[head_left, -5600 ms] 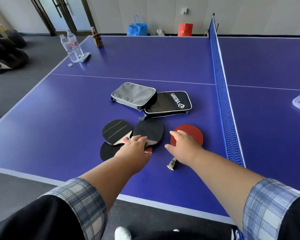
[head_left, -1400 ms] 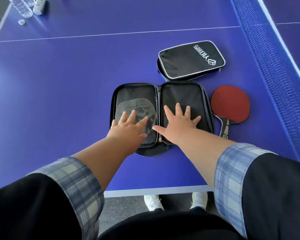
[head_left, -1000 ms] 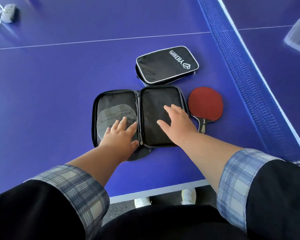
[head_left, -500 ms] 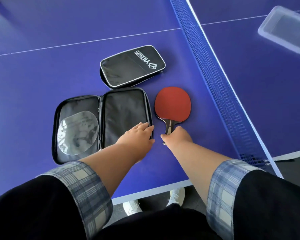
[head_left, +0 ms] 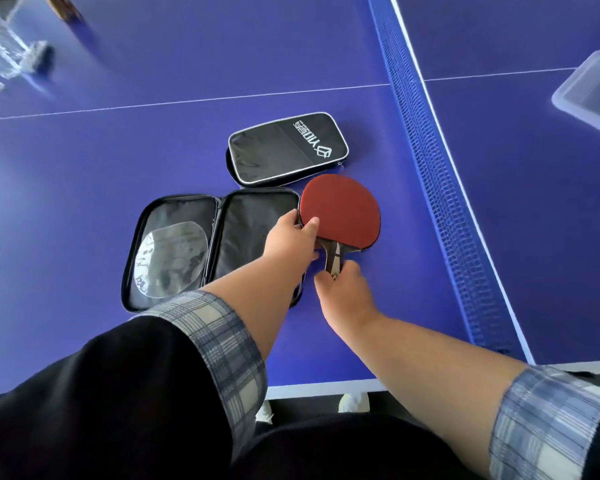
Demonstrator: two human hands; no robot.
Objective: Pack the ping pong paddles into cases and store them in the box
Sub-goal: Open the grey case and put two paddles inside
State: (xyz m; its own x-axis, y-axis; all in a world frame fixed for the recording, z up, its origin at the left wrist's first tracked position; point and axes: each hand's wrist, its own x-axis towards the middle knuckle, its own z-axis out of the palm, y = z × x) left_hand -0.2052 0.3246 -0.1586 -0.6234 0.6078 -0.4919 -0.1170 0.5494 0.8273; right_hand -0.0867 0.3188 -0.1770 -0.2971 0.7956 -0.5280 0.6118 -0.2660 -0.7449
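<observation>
I judge the job barely begun. I have the red paddle (head_left: 340, 209) in both grips, just right of the open case (head_left: 243, 230), its blade at the case's right rim. The left grip (head_left: 288, 237) pinches the blade's near edge, thumb on the red face and fingers beneath. The right grip (head_left: 343, 282) is closed round the butt of the handle. I cannot tell whether the paddle is fully off the surface (head_left: 84, 161).

The open case lies flat. Its right half shows only black lining, and its left half carries a clear paddle-shaped film (head_left: 170, 258); I cannot tell whether anything sits under it. The closed case (head_left: 284, 147) lies just beyond the paddle, contents unknown. What is left, by my reading: seat this paddle, zip the case, deal with any others, and move both cases to the box (head_left: 593, 95).

The box sits well apart, across the net (head_left: 430, 161), only partly in view, and neither case is in it. My left forearm lies across the half I want to fill, so it has to clear first. Blurred bottles (head_left: 0, 53) stand far off to the left, out of the way.
</observation>
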